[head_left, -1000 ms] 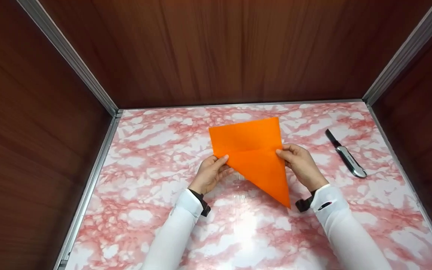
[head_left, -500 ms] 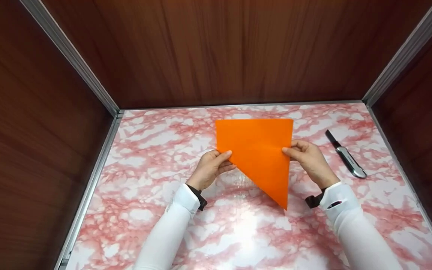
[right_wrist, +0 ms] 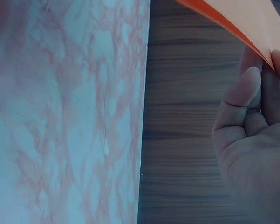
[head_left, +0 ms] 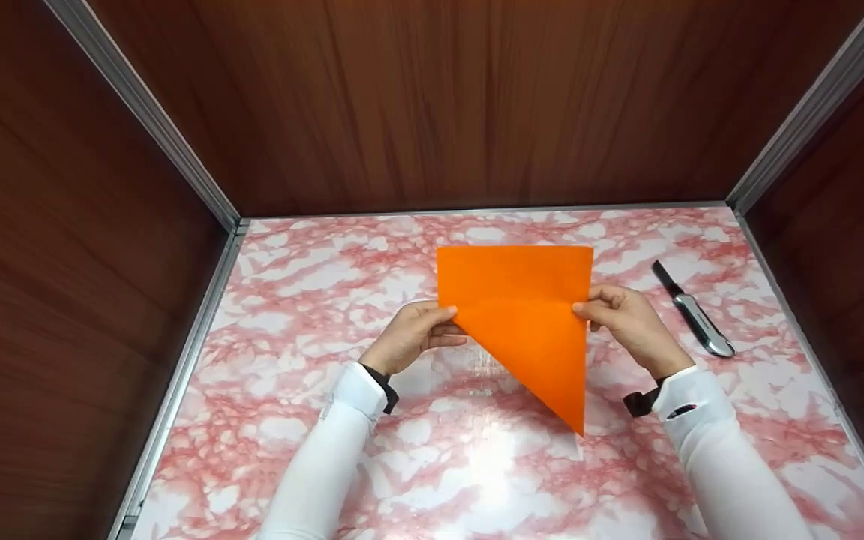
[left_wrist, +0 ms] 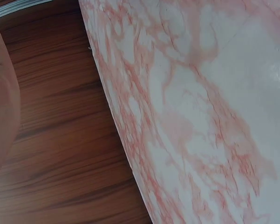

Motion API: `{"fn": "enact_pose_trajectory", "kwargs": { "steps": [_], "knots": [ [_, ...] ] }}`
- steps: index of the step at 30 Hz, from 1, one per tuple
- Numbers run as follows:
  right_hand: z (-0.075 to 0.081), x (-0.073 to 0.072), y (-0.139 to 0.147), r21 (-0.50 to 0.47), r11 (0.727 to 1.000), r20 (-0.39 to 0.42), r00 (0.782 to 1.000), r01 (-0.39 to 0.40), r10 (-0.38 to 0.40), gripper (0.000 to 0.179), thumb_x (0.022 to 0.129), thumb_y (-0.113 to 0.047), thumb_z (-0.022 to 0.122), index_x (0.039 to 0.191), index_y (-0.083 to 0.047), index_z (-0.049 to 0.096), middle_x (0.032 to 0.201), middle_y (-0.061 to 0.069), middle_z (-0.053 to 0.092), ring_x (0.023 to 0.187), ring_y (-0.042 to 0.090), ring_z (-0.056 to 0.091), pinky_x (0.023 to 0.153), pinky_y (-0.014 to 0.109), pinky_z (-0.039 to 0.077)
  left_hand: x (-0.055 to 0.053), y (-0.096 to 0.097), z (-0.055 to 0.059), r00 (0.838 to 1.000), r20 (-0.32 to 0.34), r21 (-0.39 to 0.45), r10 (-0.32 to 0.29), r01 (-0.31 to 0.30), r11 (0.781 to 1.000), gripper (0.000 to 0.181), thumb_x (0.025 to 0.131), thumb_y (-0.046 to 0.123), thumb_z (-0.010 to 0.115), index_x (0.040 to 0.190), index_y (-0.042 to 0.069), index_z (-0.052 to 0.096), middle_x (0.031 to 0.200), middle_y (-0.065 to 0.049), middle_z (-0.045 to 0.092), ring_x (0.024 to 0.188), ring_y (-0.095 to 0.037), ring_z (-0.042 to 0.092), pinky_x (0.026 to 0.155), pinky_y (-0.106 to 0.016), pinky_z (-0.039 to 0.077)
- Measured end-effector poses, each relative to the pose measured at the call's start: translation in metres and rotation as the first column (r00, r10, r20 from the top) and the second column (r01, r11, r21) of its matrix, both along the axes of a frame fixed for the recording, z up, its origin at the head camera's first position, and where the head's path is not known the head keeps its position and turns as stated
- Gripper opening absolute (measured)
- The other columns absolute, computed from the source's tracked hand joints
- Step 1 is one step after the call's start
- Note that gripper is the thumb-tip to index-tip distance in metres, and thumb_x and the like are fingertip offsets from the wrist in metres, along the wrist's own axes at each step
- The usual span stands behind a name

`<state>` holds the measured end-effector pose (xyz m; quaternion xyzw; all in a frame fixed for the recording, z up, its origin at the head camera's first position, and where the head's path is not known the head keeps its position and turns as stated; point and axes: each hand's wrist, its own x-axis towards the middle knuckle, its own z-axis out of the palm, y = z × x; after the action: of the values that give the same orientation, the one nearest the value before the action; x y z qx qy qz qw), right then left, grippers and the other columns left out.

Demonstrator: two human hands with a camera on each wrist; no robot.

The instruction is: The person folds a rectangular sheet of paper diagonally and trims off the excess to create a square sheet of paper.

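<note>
Both hands hold a folded sheet of orange paper (head_left: 514,300) up in front of the person. Its top edge runs level, its right side hangs straight, and a slanted edge comes down to a point at the lower right. My left hand (head_left: 413,334) pinches the paper's left corner between thumb and fingers. On the right edge, my right hand (head_left: 627,322) pinches it at about mid height. In the right wrist view the paper (right_wrist: 251,23) shows a gap between its layers. Only a bit of the left hand (left_wrist: 2,107) shows in the left wrist view.
A utility knife (head_left: 702,322) with its black blade out lies at the right of the red-and-white marbled table (head_left: 282,427). Dark wood panels (head_left: 432,105) with metal frame strips (head_left: 154,112) enclose the back and sides.
The paper has turned until its top edge is level and has shifted to the right. My right hand has moved right with it, still gripping the edge. The knife stays put.
</note>
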<state>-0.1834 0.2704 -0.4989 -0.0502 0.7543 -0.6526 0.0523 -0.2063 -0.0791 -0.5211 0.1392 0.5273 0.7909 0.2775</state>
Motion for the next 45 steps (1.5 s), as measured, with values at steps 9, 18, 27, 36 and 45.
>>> {"fn": "enact_pose_trajectory", "kwargs": {
  "steps": [9, 18, 27, 36, 45],
  "knots": [
    [-0.005, 0.002, 0.003, -0.001, 0.999, -0.014, 0.999, -0.039, 0.039, 0.029, 0.089, -0.020, 0.072, 0.103, 0.005, 0.067, 0.086, 0.014, 0.067, 0.080, 0.033, 0.055, 0.071, 0.034, 0.047, -0.002, -0.010, 0.003, 0.990, -0.055, -0.037, -0.132, 0.130, 0.991, 0.035, 0.102, 0.022, 0.051, 0.119, -0.006, 0.064, 0.115, -0.022, 0.066, 0.111, -0.039, 0.061, 0.094, -0.048, 0.046],
    [-0.009, 0.003, 0.007, -0.008, 0.998, 0.027, 0.998, -0.059, 0.059, 0.027, 0.090, -0.017, 0.071, 0.104, 0.005, 0.067, 0.085, 0.014, 0.066, 0.080, 0.031, 0.054, 0.075, 0.037, 0.048, -0.003, -0.014, -0.005, 0.975, -0.125, -0.078, -0.182, 0.173, 0.982, 0.032, 0.104, 0.017, 0.048, 0.120, -0.007, 0.063, 0.116, -0.023, 0.065, 0.115, -0.045, 0.055, 0.094, -0.047, 0.047],
    [-0.012, 0.005, 0.006, -0.030, 0.999, 0.046, 0.998, -0.033, 0.035, 0.024, 0.089, -0.012, 0.070, 0.106, 0.005, 0.066, 0.083, 0.011, 0.065, 0.076, 0.022, 0.055, 0.070, 0.033, 0.048, -0.003, -0.014, -0.006, 0.976, -0.141, -0.124, -0.169, 0.152, 0.981, 0.029, 0.101, 0.014, 0.053, 0.118, -0.007, 0.064, 0.114, -0.024, 0.066, 0.112, -0.050, 0.054, 0.091, -0.045, 0.049],
    [-0.016, 0.005, 0.001, -0.151, 0.988, -0.010, 0.999, -0.038, 0.037, 0.020, 0.089, -0.005, 0.068, 0.105, 0.007, 0.066, 0.081, 0.009, 0.064, 0.069, 0.020, 0.055, 0.063, 0.027, 0.047, -0.001, -0.015, -0.007, 0.976, -0.160, -0.126, -0.144, 0.125, 0.984, 0.031, 0.101, 0.016, 0.053, 0.123, -0.004, 0.062, 0.113, -0.024, 0.066, 0.108, -0.046, 0.059, 0.090, -0.046, 0.050],
    [-0.020, 0.007, 0.001, -0.228, 0.971, -0.053, 0.996, -0.078, 0.067, 0.027, 0.095, -0.014, 0.064, 0.108, 0.009, 0.066, 0.104, 0.016, 0.066, 0.086, 0.024, 0.063, 0.074, 0.029, 0.054, -0.001, -0.014, -0.009, 0.973, -0.203, -0.111, -0.106, 0.085, 0.990, 0.032, 0.103, 0.015, 0.048, 0.128, 0.001, 0.062, 0.122, -0.021, 0.062, 0.108, -0.038, 0.062, 0.091, -0.048, 0.049]
  ]
}}
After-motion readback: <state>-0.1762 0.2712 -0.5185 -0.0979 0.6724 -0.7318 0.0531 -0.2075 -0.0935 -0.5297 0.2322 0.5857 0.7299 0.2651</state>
